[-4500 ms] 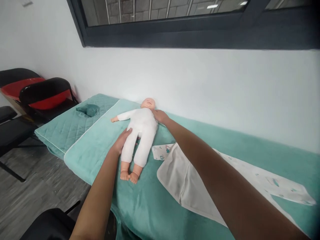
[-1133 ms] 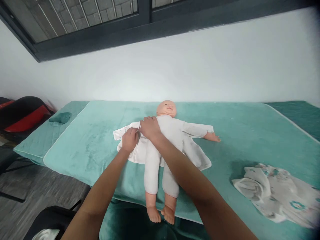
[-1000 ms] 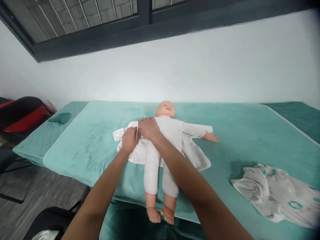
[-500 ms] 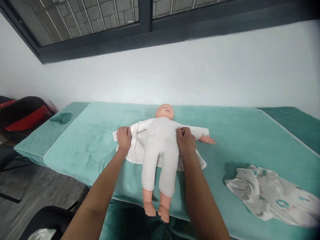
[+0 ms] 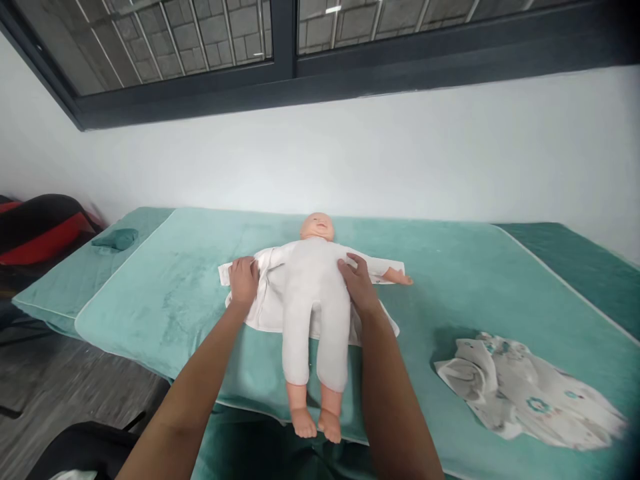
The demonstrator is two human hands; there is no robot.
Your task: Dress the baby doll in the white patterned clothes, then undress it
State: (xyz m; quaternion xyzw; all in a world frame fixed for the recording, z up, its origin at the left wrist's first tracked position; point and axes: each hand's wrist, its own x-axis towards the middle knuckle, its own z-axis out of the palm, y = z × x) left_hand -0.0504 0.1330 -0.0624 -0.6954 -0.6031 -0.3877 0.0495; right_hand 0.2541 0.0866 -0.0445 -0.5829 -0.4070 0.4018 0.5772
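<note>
A baby doll (image 5: 319, 273) with a white cloth body lies on its back, its head away from me and its bare feet towards me. Under it a white baby shirt (image 5: 267, 313) is spread open. The doll's arm on the right is in a sleeve, with the hand sticking out of the cuff. My left hand (image 5: 244, 280) is closed over the other sleeve, whose cuff (image 5: 224, 274) shows beyond my fingers. My right hand (image 5: 357, 280) rests at the doll's right-hand side near the armpit, thumb and forefinger apart. Its lower fingers are partly hidden.
Everything lies on a bed with a green plush cover (image 5: 165, 287). A crumpled patterned baby garment (image 5: 530, 393) lies at the right. The white wall (image 5: 350, 153) and a dark window frame (image 5: 200, 93) rise behind. Black and red chairs (image 5: 45, 240) stand at the left.
My right hand's thumb and forefinger have spread apart from a closed pinch. My left hand stays on the sleeve. The whole view has shifted slightly.
</note>
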